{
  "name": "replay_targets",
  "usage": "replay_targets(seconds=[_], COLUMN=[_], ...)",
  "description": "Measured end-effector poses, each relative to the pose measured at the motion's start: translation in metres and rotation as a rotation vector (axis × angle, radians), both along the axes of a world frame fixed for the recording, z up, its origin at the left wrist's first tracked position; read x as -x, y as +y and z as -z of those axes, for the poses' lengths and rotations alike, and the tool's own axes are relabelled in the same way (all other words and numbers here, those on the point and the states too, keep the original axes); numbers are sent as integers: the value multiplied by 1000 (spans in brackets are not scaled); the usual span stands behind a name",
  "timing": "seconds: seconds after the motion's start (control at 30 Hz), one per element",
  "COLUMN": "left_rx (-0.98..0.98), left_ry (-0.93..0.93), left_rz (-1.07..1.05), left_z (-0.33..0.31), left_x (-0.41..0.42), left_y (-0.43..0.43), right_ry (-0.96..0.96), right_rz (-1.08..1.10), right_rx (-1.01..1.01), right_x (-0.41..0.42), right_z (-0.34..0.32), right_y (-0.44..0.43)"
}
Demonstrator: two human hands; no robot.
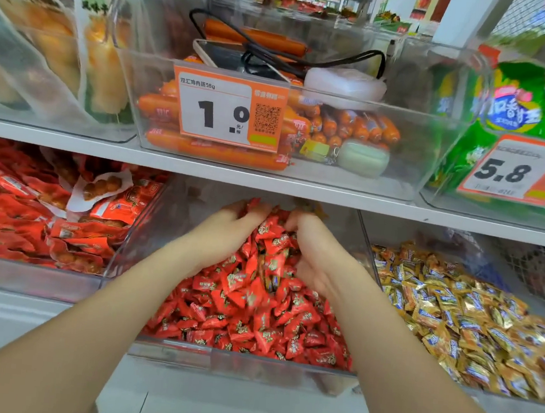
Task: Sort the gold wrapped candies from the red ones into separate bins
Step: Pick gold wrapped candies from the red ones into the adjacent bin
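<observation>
Both my forearms reach far into the middle clear plastic bin (233, 359). My left hand (229, 228) and right hand (313, 257) face each other, fingers curled round a mound of red candies (248, 307), with the fingertips buried in it. The wrappers are glossy, crinkled and pillow-shaped, too many to count. The gold candies (453, 317), shiny foil, fill the second bin (366, 242) just to the right, on the same shelf.

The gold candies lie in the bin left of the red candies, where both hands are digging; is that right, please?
Not quite: the head view shows the gold candies in the bin right of the red candies, where the left hand and right hand are digging.
</observation>
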State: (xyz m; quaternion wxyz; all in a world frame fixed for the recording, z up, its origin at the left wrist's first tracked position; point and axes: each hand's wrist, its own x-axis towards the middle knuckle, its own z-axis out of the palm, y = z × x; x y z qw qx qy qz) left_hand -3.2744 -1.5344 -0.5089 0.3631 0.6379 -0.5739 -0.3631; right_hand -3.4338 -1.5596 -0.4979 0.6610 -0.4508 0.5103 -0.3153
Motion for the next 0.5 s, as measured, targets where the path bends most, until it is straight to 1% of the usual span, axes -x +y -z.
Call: replay_targets(seconds=[0.07,0.13,0.2,0.3,0.37,0.47,0.5], left_rx=[49,62,99,136,78,-67,-109], left_ry=[-97,-187,-297,-458,-514,-599,-612], left_rz=[82,187,303,396,446,510,535], left_z=[-3,-1,0,3,7,11,11], left_x=[-3,-7,-11,-14,-20,-32,-36], left_y=[12,27,45,69,79,84,84], right_ry=[-27,34,210,445,590,806,864], right_rz=[-57,-147,-224,-391,-537,-707,-751], right_rx=[28,168,342,496,589,748,755], right_x=[6,15,25,39,45,55,58], right_z=[-4,-7,-9,-9,-6,4,7], right_y=[12,25,40,60,71,74,73])
